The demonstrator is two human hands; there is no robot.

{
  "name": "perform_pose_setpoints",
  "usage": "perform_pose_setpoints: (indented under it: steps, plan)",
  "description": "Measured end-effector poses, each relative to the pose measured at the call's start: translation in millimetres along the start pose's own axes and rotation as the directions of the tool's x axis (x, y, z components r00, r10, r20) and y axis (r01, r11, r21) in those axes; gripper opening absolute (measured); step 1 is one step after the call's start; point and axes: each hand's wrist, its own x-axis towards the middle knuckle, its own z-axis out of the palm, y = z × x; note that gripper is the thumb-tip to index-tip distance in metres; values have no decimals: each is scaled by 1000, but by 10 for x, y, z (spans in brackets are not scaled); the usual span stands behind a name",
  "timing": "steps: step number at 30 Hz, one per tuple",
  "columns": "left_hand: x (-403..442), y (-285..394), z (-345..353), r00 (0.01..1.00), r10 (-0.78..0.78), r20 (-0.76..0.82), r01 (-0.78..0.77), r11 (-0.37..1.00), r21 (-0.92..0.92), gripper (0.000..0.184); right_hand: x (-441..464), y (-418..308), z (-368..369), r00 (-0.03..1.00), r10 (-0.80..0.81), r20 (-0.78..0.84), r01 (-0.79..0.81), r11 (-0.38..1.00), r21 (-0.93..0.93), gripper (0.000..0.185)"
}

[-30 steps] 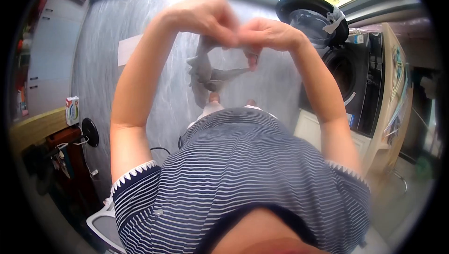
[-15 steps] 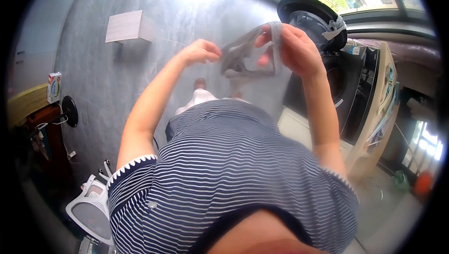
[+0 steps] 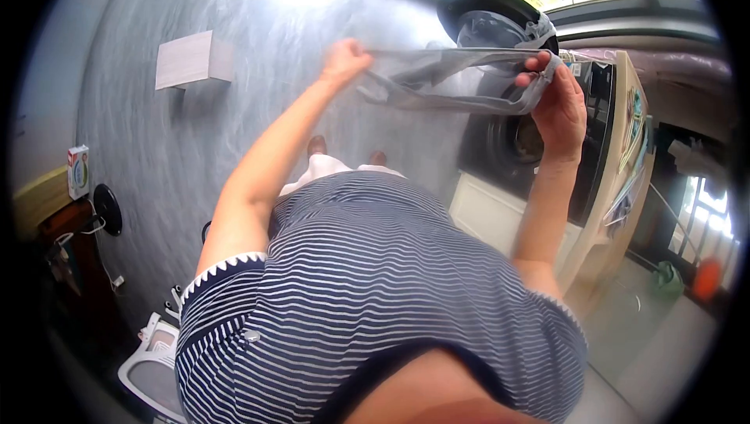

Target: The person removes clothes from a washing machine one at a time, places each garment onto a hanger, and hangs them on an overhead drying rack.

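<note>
A thin grey see-through bag (image 3: 512,103) is stretched sideways in the air between my two hands, its mouth pulled into a long loop. My left hand (image 3: 346,62), smeared by motion, is closed on the loop's left end. The fingers of my right hand (image 3: 561,107) curl round the right end, some of them inside the loop. I cannot make out the material for certain. Behind the right end stands a round black tub (image 3: 500,17), with crumpled grey stuff (image 3: 541,29) at its rim.
A black front-loading machine (image 3: 500,139) stands below the tub, beside a wooden shelf (image 3: 617,139) with hangers. A pale box-like stool (image 3: 191,60) is on the grey floor (image 3: 180,158). At left are a detergent box (image 3: 78,172) and a black disc (image 3: 108,209); a white chair (image 3: 152,365) is lower left.
My right hand has moved outward to the right, and my left hand has come up and taken the bag's other end. The bag has gone from hanging bunched to stretched wide.
</note>
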Motion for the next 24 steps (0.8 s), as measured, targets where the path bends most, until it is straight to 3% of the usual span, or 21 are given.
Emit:
perform_pose_setpoints:
  steps: [1, 3, 6, 10, 13, 15, 17, 18, 19, 22, 23, 24]
  plan:
    - [-8, 86, -206, 995, -56, -81, 62, 996, 70, 14, -27, 16, -129, 997, -19, -74, 18, 1000, -14, 26]
    - [144, -170, -362, 981, 12, -194, -66, 960, -273, 9, -88, 86, -411, 985, -20, -171, 14, 999, -39, 24]
    - [4, 280, -781, 996, -85, -22, 44, 702, -711, 11, -102, 284, -588, 958, -25, -286, -11, 992, -124, 20]
    - [-101, 391, -1021, 962, 162, 218, 78, 605, -793, 13, -14, 381, -709, 955, -21, -294, -27, 987, -160, 18]
    - [-291, 423, -1103, 818, 389, 424, 288, 362, -887, 15, 34, 350, -623, 946, -3, -323, -28, 996, -89, 14]
    - [-433, 339, -1021, 741, 498, 451, 397, 217, -892, 29, 83, 365, -512, 938, -21, -346, 11, 999, -32, 14]
    - [-586, 158, -740, 700, 165, 695, 683, 131, -718, 38, 146, 415, -551, 952, -28, -304, 27, 1000, -7, 15]
    - [-696, 272, -632, 648, -11, 761, 743, 230, -629, 40, 161, 419, -535, 954, -6, -301, 15, 999, 30, 15]
    - [-751, 225, -467, 559, -62, 827, 800, 304, -518, 39, 175, 424, -491, 955, 18, -296, 1, 998, 65, 15]
    - [-890, 186, -404, 253, 120, 960, 835, 473, -280, 33, 210, 411, -417, 970, 50, -240, -18, 991, 136, 16]
    - [-871, 199, -448, 214, 212, 954, 826, 481, -293, 30, 207, 391, -442, 983, 59, -175, -33, 989, 145, 16]
    - [-824, 223, -563, 308, 219, 926, 805, 459, -376, 30, 211, 386, -423, 991, 69, -114, -51, 987, 152, 17]
